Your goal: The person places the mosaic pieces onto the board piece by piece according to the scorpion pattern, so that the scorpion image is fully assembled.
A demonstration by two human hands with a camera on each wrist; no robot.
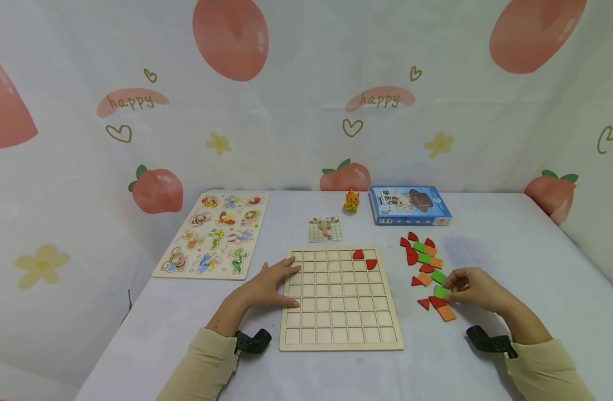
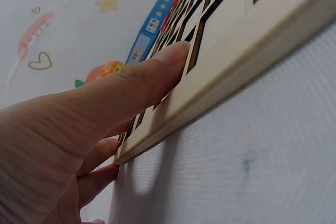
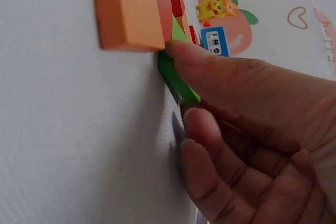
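A pale wooden grid board (image 1: 336, 348) lies in front of the person, with two red quarter-circle pieces (image 1: 358, 254) in cells near its far right corner. My left hand (image 1: 271, 285) rests on the board's left edge, fingers spread. In the left wrist view its thumb (image 2: 173, 55) lies on top of the frame and other fingertips touch the edge. To the right of the board, my right hand (image 1: 474, 288) pinches a green square tile (image 1: 441, 292) among the loose pieces. An orange tile (image 3: 131, 11) and a red piece stand close by the thumb in the right wrist view.
Several loose red, green and orange pieces (image 1: 423, 258) lie right of the board. Behind it are a small pattern card (image 1: 325, 229), an orange-yellow figurine (image 1: 351, 200) and a blue box (image 1: 410, 206). An animal puzzle board (image 1: 213, 234) lies at the left.
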